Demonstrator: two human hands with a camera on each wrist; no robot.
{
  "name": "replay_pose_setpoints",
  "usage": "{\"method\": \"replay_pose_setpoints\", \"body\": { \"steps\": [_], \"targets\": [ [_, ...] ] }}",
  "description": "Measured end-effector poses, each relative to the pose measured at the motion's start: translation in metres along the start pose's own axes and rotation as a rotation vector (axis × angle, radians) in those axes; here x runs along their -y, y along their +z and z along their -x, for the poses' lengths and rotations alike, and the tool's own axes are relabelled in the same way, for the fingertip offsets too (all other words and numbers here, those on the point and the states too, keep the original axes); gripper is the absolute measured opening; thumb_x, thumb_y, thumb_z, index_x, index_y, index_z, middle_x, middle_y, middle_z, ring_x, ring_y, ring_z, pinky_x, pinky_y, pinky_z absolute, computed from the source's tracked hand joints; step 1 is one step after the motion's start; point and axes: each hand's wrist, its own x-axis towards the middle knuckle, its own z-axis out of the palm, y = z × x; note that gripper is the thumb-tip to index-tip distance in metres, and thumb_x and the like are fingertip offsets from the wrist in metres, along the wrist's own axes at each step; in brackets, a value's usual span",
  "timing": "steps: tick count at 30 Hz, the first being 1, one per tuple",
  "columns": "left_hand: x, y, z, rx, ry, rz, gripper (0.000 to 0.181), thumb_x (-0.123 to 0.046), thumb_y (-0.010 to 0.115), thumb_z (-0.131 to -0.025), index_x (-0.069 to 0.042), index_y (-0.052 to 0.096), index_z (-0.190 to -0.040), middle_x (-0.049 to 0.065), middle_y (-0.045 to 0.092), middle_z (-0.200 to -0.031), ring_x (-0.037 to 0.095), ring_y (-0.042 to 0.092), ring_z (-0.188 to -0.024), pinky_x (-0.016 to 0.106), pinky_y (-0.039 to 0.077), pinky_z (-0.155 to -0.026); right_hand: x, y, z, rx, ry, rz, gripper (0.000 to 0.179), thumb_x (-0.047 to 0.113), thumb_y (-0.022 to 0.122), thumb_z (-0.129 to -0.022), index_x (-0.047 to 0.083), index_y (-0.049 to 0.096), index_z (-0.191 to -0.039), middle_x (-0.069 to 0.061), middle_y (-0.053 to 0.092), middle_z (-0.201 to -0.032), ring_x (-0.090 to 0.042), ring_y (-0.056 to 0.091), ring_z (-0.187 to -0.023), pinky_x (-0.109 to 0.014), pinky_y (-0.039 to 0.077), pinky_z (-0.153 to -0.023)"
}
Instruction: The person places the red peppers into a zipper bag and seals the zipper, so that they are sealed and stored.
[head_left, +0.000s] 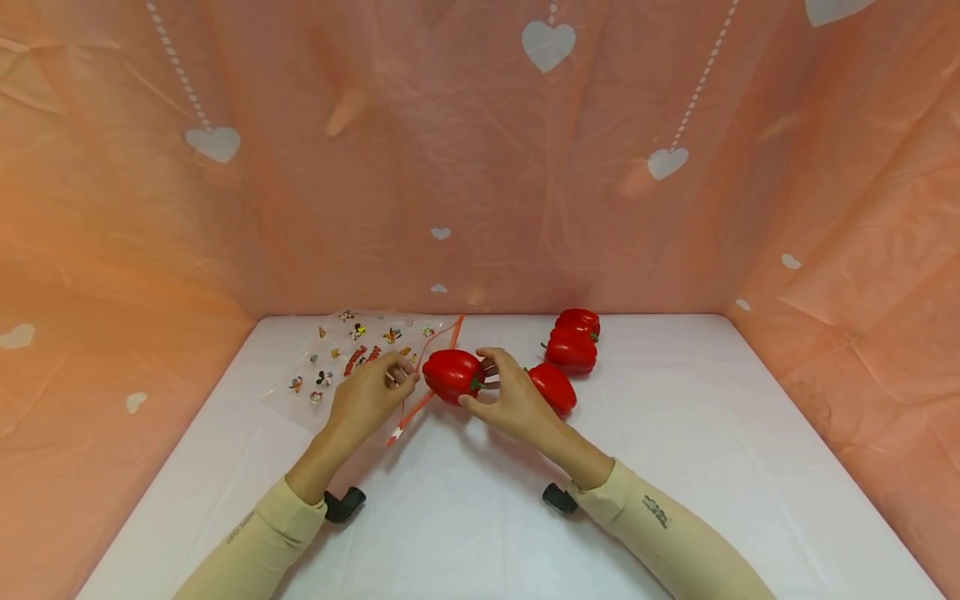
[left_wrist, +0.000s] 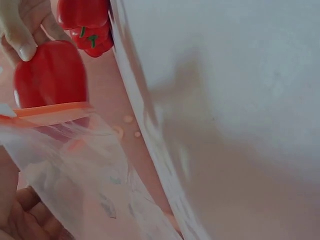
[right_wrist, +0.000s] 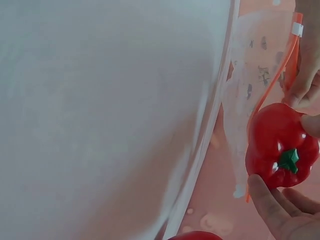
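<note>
A clear zip bag point(head_left: 360, 333) with cartoon prints and an orange zip edge point(head_left: 411, 421) lies at the left, its mouth facing right. My left hand point(head_left: 372, 390) pinches one side of that mouth, parting it from the other. In my right hand point(head_left: 517, 400) I hold a red bell pepper point(head_left: 452, 375) by its stem end, thumb and fingers spread around it. The pepper's blunt end is right at the bag's mouth; in the left wrist view the orange rim point(left_wrist: 52, 109) crosses in front of it. In the right wrist view its green stem point(right_wrist: 289, 160) faces the right palm.
Three more red peppers stand to the right: one beside the right wrist point(head_left: 552, 390), another behind it point(head_left: 572, 354), and a third at the back point(head_left: 577, 319). A white cloth covers the table point(head_left: 450, 533). A peach curtain point(head_left: 480, 183) with hearts encloses the back and sides.
</note>
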Motion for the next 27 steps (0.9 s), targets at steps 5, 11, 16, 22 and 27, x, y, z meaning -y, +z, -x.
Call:
{"method": "replay_pose_setpoints", "body": {
  "steps": [5, 11, 16, 22, 27],
  "targets": [
    [-0.003, -0.002, -0.001, -0.032, 0.008, -0.006, 0.011, -0.026, 0.074, -0.100, -0.016, 0.075, -0.104, -0.004, 0.074, -0.088, 0.021, 0.070, -0.087, 0.034, 0.051, -0.062, -0.001, 0.000, 0.000, -0.028, 0.012, -0.042, 0.065, 0.014, 0.087, -0.090, -0.001, 0.052, -0.143, -0.016, 0.064, -0.135, -0.033, 0.065, -0.123, -0.047, 0.059, -0.100],
    [-0.007, -0.004, 0.001, -0.056, 0.018, -0.002, 0.013, -0.027, 0.074, -0.100, -0.015, 0.075, -0.105, -0.003, 0.075, -0.089, 0.021, 0.070, -0.086, 0.033, 0.051, -0.059, -0.003, 0.000, -0.003, -0.040, -0.015, -0.045, 0.062, 0.015, 0.088, -0.090, 0.000, 0.056, -0.140, -0.016, 0.060, -0.132, -0.032, 0.064, -0.121, -0.048, 0.060, -0.098],
    [-0.008, -0.003, 0.001, -0.068, 0.034, 0.007, 0.012, -0.025, 0.075, -0.100, -0.015, 0.076, -0.105, -0.002, 0.075, -0.089, 0.021, 0.070, -0.085, 0.033, 0.052, -0.059, -0.006, 0.001, -0.007, -0.041, -0.039, -0.022, 0.060, 0.017, 0.088, -0.090, 0.000, 0.057, -0.139, -0.015, 0.064, -0.126, -0.030, 0.067, -0.112, -0.047, 0.061, -0.094],
    [-0.008, -0.002, 0.001, -0.076, 0.042, 0.017, 0.011, -0.024, 0.076, -0.100, -0.014, 0.076, -0.105, -0.001, 0.075, -0.090, 0.021, 0.071, -0.085, 0.033, 0.052, -0.059, -0.009, 0.005, -0.011, -0.036, -0.024, -0.059, 0.058, 0.013, 0.088, -0.090, -0.003, 0.059, -0.138, -0.016, 0.065, -0.124, -0.030, 0.070, -0.108, -0.043, 0.062, -0.093],
    [-0.007, -0.001, 0.000, -0.074, 0.048, 0.025, 0.013, -0.021, 0.077, -0.100, -0.012, 0.076, -0.108, 0.002, 0.075, -0.092, 0.023, 0.071, -0.086, 0.033, 0.054, -0.061, -0.008, 0.009, -0.016, -0.024, 0.006, -0.069, 0.060, 0.015, 0.088, -0.090, -0.003, 0.059, -0.138, -0.017, 0.065, -0.126, -0.031, 0.071, -0.108, -0.040, 0.062, -0.092]
  ]
}}
